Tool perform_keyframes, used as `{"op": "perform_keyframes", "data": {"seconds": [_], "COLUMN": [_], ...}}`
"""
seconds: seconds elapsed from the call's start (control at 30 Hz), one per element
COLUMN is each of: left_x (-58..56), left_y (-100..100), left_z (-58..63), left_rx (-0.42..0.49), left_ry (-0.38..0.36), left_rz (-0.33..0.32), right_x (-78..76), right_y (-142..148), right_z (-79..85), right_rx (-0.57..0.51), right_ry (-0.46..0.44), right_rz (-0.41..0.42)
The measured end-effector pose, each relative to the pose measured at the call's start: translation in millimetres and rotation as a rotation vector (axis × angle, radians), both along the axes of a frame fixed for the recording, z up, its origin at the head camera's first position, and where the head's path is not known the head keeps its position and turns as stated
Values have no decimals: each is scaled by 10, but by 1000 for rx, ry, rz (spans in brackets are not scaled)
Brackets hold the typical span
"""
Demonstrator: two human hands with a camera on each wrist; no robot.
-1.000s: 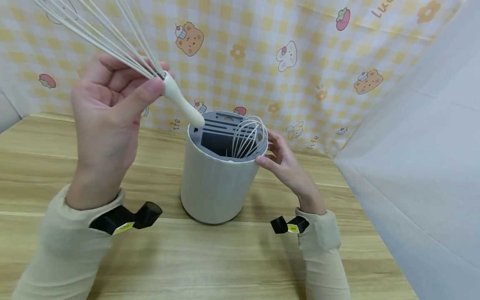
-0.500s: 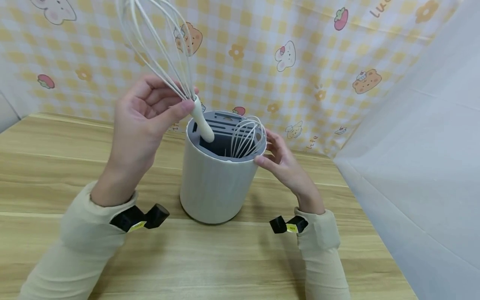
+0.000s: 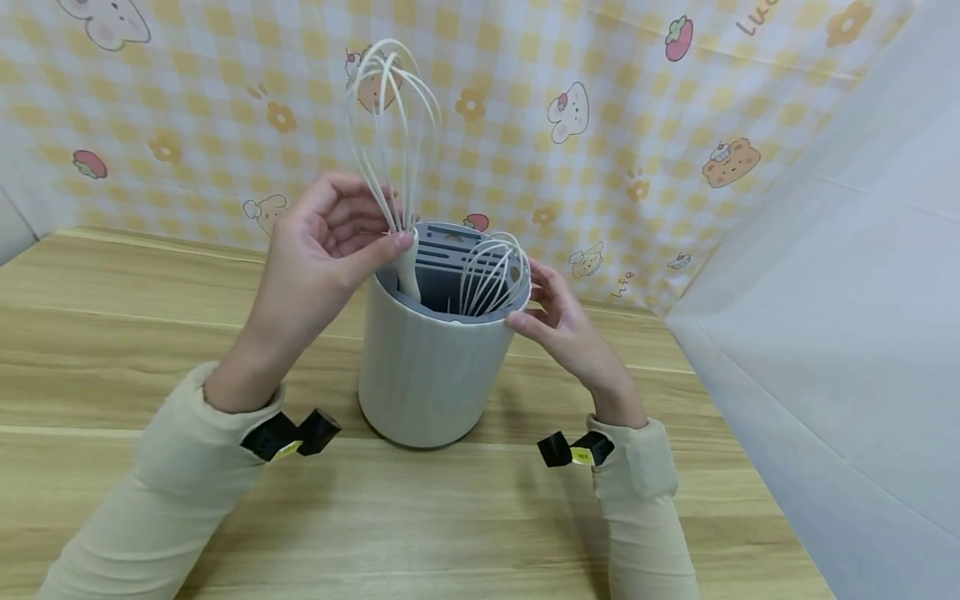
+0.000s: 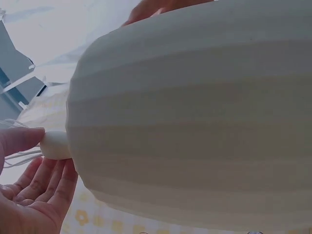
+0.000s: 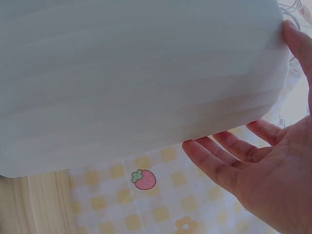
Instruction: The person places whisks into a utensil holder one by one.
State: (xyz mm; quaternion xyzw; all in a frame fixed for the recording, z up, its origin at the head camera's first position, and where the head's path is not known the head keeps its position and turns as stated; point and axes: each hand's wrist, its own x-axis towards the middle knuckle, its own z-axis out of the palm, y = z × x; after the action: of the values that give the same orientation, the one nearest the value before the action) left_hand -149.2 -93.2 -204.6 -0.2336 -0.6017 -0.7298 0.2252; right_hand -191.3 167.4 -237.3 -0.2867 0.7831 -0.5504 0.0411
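Observation:
My left hand (image 3: 315,242) pinches a cream whisk (image 3: 408,265) just below its wires, between thumb and fingers. The whisk stands nearly upright, wires up, its handle end down inside the large front compartment of a white utensil holder (image 3: 431,375). In the left wrist view the short visible part of the handle (image 4: 55,145) shows at the holder's rim. My right hand (image 3: 562,333) grips the holder at its right upper side, thumb at the rim and fingers round the back. In the right wrist view several fingertips (image 5: 195,146) lie along its wall. A second whisk (image 3: 495,275) sits in the holder's right part.
The holder's grey top insert (image 3: 450,237) has several narrow slots behind the large opening. It stands on a wood-grain table (image 3: 420,517). A yellow checked cloth (image 3: 510,167) hangs close behind, and a white sheet (image 3: 840,333) slopes down at the right.
My left hand has moved right and down, turning the whisk upright and lowering its handle into the holder's front compartment. My right hand stays on the holder.

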Motion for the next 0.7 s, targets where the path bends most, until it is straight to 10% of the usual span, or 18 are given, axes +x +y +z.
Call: {"op": "perform_keyframes", "data": {"seconds": [0.7], "left_x": [8], "left_y": [14], "left_z": [-2], "left_rx": [-114], "left_ry": [-40], "left_rz": [-22], "right_x": [-12], "right_y": [8], "right_z": [-11], "right_rx": [13], "right_ry": [-3], "right_rz": [-10]}}
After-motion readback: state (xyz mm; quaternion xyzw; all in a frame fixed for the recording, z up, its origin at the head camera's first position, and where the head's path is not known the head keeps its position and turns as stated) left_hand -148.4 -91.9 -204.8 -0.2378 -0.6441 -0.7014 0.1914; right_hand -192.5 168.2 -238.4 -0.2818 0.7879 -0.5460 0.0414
